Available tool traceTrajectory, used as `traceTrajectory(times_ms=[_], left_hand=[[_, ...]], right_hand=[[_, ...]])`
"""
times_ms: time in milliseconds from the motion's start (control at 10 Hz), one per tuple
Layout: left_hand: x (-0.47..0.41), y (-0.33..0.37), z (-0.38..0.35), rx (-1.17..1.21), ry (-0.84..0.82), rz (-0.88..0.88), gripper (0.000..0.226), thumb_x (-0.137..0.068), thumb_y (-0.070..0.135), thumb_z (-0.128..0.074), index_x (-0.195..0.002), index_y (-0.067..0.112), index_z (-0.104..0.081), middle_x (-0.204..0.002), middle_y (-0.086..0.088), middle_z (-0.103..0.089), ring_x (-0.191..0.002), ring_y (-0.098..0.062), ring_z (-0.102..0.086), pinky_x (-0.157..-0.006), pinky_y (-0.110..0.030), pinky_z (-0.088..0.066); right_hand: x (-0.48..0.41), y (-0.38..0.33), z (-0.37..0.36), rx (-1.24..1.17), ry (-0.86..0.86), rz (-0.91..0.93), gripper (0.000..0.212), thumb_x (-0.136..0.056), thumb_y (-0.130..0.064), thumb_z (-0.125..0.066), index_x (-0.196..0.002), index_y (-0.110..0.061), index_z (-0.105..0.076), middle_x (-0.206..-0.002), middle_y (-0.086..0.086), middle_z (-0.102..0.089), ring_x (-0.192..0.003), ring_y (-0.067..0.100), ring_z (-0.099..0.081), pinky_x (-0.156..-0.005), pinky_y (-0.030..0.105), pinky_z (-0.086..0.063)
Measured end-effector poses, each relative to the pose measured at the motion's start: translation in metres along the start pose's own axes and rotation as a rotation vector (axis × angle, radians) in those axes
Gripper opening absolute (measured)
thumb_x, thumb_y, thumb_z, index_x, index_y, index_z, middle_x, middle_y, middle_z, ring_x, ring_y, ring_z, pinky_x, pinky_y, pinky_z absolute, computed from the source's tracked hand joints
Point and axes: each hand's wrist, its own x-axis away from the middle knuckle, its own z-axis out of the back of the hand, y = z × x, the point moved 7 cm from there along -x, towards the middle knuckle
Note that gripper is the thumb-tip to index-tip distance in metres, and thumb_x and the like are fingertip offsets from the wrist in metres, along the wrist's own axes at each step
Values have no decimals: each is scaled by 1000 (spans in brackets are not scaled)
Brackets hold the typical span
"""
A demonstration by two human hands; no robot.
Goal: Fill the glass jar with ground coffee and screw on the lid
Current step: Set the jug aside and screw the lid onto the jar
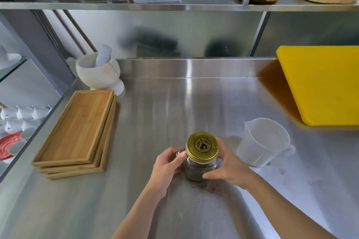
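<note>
Jar: glass jar [201,169] stands upright on the steel worktop [174,106], near the front edge, centre of view. It has a glass handle on its left side.
Contents: dark ground coffee shows through the glass in the lower part; the exact fill level is hard to read.
Lid: gold metal lid [202,146] with a black printed emblem sits on the jar mouth, level. Whether it is fully tight cannot be told.
Left hand: left hand [167,163] is at the jar's left side, grip closed around the handle, thumb near the lid's rim.
Right hand: right hand [226,165] wraps the jar's right side, grip clamped on the glass body, fingertips low on the front of the jar, upper fingers touching the lid's edge.
Spill: loose coffee grounds [210,188] scattered on the worktop just in front of the jar, under the right wrist.
Jug: clear plastic measuring jug [262,141] stands to the right of the jar, near but apart, with traces of grounds inside.
Board: yellow cutting board [322,83] at far right, behind the jug.
Trays: stack of wooden trays [77,132] at left, well apart from the jar.
Mortar: white mortar and pestle [99,70] behind the trays, by the back wall.
Shelf: steel shelf [174,5] overhead with clear containers and wooden boards.
</note>
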Motion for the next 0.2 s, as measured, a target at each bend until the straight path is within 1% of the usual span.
traceTrajectory(times_ms=[100,200], left_hand=[[-1,2,-1,9,-5,-31,12,-77,21,-67,-69,13,-62,-68,5,-70,-66,-13,-59,-68,-27,-47],[-2,9,2,-9,3,-52,18,-75,27,-72,-76,12,-64,-78,-3,-69,-77,-20,-58,-75,-35,-44]], right_hand=[[-3,0,-3,1,-48,11,84,-65,-6,-81,-115,-50,-31,-121,-23,-45,-117,6,-44,-90,16,-37],[0,-4,1,45,-88,4,88,-66,-11,-82,-117,-55,-24,-125,-25,-38,-118,2,-38,-89,9,-32]])
